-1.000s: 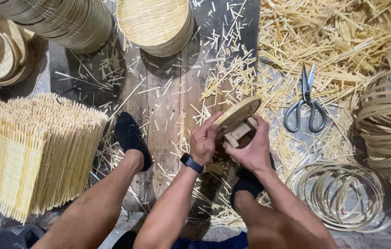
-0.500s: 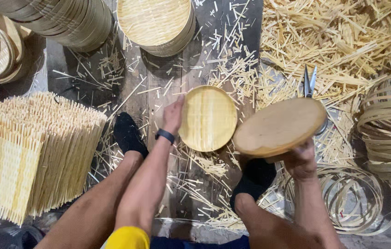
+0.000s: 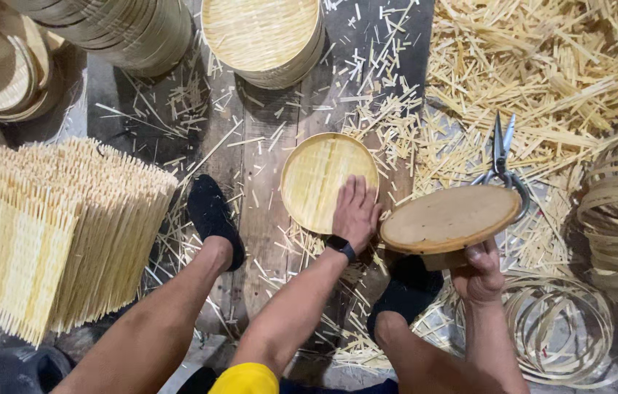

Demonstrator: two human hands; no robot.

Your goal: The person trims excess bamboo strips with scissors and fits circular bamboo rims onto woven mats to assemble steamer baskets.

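No packages, labels, signs or screens anywhere in view.

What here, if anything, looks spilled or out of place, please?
Bamboo offcuts lie strewn over the floor, and the scissors sit half buried among them, partly behind the wooden disc. Nothing looks damaged.

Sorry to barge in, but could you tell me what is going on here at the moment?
A person sits over a wooden board, working with bamboo. The left hand presses flat on a round woven bamboo tray lying on the board. The right hand holds a round wooden disc from beneath, raised above the floor. Scissors lie just behind the disc among bamboo offcuts. A bundle of bamboo sticks stands to the left, stacked finished trays lie ahead, and bamboo hoops lie on the right.
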